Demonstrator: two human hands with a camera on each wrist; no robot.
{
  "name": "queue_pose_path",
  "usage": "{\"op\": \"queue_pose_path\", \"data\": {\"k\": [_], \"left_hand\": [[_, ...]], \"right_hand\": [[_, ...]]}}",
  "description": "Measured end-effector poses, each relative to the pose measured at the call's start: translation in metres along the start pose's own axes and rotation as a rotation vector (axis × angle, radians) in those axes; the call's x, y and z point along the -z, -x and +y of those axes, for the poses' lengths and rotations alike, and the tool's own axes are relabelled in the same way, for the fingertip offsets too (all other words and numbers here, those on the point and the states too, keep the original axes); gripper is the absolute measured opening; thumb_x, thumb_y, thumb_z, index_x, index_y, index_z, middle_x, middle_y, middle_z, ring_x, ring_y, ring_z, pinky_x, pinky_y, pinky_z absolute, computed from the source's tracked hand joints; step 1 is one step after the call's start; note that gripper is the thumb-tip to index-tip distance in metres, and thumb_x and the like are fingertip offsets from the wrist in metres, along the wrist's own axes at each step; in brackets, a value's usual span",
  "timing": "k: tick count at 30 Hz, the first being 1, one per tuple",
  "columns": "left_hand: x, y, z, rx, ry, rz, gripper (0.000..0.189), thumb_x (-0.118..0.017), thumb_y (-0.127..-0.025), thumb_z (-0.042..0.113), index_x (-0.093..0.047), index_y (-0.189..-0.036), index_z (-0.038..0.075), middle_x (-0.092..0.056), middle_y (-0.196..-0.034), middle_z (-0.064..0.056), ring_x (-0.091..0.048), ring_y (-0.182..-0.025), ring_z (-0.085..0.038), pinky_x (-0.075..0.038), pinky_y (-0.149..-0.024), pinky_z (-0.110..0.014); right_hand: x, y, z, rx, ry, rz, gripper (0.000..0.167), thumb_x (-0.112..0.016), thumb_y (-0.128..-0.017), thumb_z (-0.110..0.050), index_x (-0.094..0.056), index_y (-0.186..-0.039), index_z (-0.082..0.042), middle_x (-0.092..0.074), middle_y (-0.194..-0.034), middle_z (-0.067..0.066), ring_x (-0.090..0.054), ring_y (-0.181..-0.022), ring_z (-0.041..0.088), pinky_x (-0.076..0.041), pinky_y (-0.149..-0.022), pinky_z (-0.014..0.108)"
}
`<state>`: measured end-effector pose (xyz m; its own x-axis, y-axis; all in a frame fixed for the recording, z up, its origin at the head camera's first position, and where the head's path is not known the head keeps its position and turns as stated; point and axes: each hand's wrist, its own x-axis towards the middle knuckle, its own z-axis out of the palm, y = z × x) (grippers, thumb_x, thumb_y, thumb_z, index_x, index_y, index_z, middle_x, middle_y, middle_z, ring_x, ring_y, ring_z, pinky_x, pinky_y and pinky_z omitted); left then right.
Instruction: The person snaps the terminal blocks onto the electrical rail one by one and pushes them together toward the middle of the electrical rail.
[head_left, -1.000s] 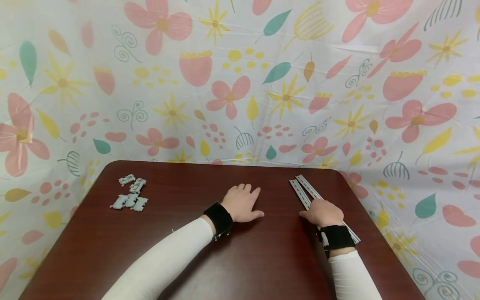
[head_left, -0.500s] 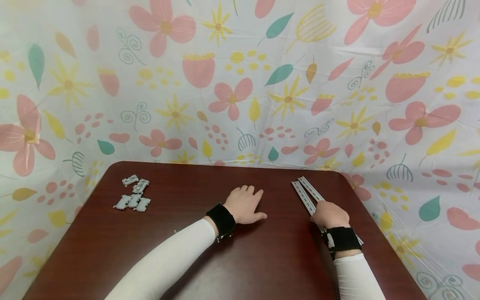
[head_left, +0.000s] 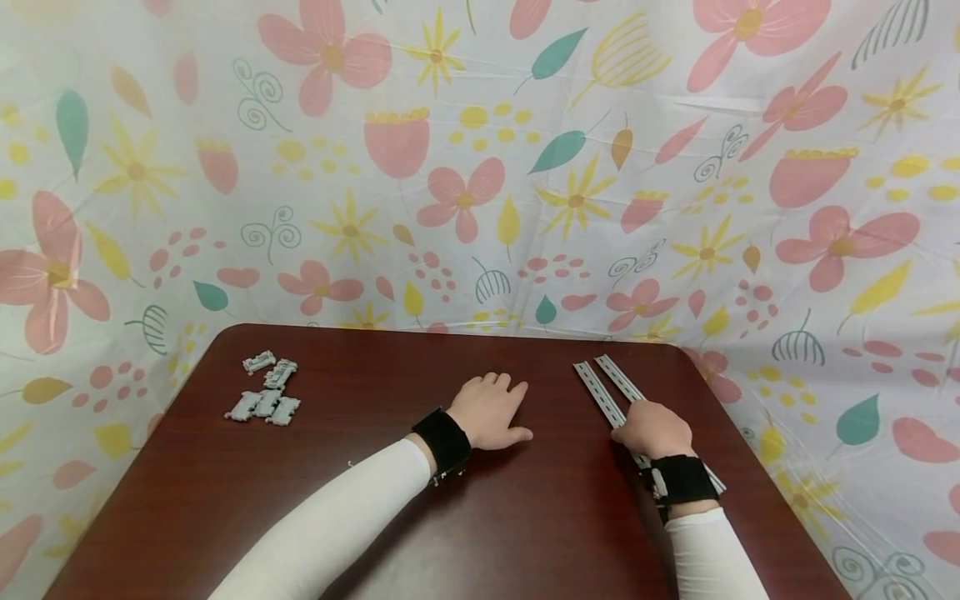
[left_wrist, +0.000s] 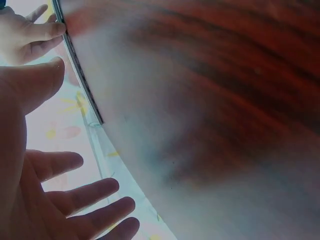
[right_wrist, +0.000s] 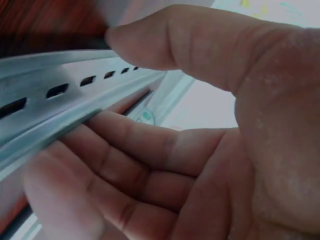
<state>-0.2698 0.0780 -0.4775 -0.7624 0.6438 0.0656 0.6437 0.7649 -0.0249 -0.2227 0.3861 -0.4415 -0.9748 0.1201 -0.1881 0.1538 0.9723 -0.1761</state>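
Note:
Two slotted metal DIN rails lie slantwise side by side at the table's right. My right hand (head_left: 656,429) is over both and grips the left DIN rail (head_left: 596,390). In the right wrist view, the thumb is at one long edge of this slotted rail (right_wrist: 67,90) and the curled fingers are at the other. The right DIN rail (head_left: 619,377) runs beneath the hand, its near end showing past the wrist. Palm down near the table's middle, my left hand (head_left: 487,412) has its fingers spread and holds nothing; its fingers (left_wrist: 95,195) look relaxed in the left wrist view.
Several small grey plastic pieces (head_left: 266,403), notched like terminal blocks, lie in a loose cluster at the table's back left. The dark red-brown table (head_left: 480,533) has rounded far corners. A flower-patterned cloth (head_left: 480,167) hangs right behind it.
The left rail's far end has swung left, widening the gap to the right rail. My right hand has shifted slightly left with it since half a second ago. The left hand stays put.

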Motion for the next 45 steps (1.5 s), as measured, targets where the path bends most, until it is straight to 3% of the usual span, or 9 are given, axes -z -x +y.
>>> {"op": "queue_pose_path", "data": {"k": [9, 18, 25, 31, 39, 45], "left_hand": [[0.013, 0.008, -0.005, -0.02, 0.004, 0.008, 0.091, -0.064, -0.102, 0.075, -0.048, -0.169, 0.015, -0.055, -0.161, -0.012, -0.054, -0.147, -0.029, -0.049, -0.116, -0.043], [0.008, 0.005, -0.014, -0.059, 0.028, 0.008, 0.098, -0.067, -0.099, 0.076, -0.043, -0.173, 0.016, -0.034, -0.179, -0.011, -0.032, -0.165, -0.035, -0.036, -0.129, -0.048], [0.009, 0.005, -0.021, -0.089, 0.003, 0.002, 0.098, -0.065, -0.1, 0.077, -0.042, -0.173, 0.016, -0.032, -0.181, -0.009, -0.025, -0.168, -0.036, -0.029, -0.132, -0.049], [0.01, 0.005, -0.033, -0.113, 0.023, -0.007, 0.09, -0.071, -0.101, 0.069, -0.046, -0.171, 0.02, -0.042, -0.177, -0.003, -0.031, -0.166, -0.034, -0.028, -0.133, -0.049], [0.011, 0.011, -0.049, -0.092, 0.038, -0.019, 0.081, -0.078, -0.1, 0.061, -0.054, -0.166, 0.021, -0.056, -0.166, 0.0, -0.045, -0.158, -0.028, -0.03, -0.131, -0.049], [0.009, 0.017, -0.059, -0.069, 0.018, -0.008, 0.06, -0.08, -0.1, 0.058, -0.071, -0.148, 0.023, -0.072, -0.132, 0.002, -0.061, -0.129, -0.023, -0.04, -0.122, -0.045]], "right_hand": [[-0.013, -0.002, -0.02, 0.092, -0.03, 0.057, 0.036, -0.08, -0.092, -0.026, -0.061, -0.064, -0.013, -0.056, -0.063, 0.006, -0.055, -0.058, 0.026, -0.041, -0.052, 0.041], [-0.024, -0.003, -0.051, 0.167, -0.027, 0.112, 0.037, -0.08, -0.09, -0.022, -0.055, -0.063, -0.015, -0.05, -0.06, 0.004, -0.051, -0.053, 0.025, -0.038, -0.05, 0.039], [-0.03, -0.001, -0.078, 0.236, -0.013, 0.137, 0.032, -0.082, -0.087, -0.02, -0.058, -0.068, -0.014, -0.052, -0.064, 0.004, -0.051, -0.055, 0.023, -0.038, -0.053, 0.039], [-0.033, 0.003, -0.098, 0.322, 0.016, 0.159, 0.032, -0.084, -0.088, -0.018, -0.058, -0.07, -0.015, -0.05, -0.069, 0.002, -0.048, -0.057, 0.019, -0.035, -0.054, 0.036], [-0.034, 0.008, -0.118, 0.385, 0.029, 0.152, 0.025, -0.089, -0.089, -0.02, -0.066, -0.083, -0.014, -0.056, -0.081, 0.002, -0.053, -0.064, 0.018, -0.046, -0.058, 0.038], [-0.034, 0.009, -0.128, 0.427, 0.044, 0.16, 0.028, -0.09, -0.086, -0.02, -0.063, -0.081, -0.015, -0.054, -0.081, 0.001, -0.051, -0.065, 0.018, -0.044, -0.057, 0.038]]}}
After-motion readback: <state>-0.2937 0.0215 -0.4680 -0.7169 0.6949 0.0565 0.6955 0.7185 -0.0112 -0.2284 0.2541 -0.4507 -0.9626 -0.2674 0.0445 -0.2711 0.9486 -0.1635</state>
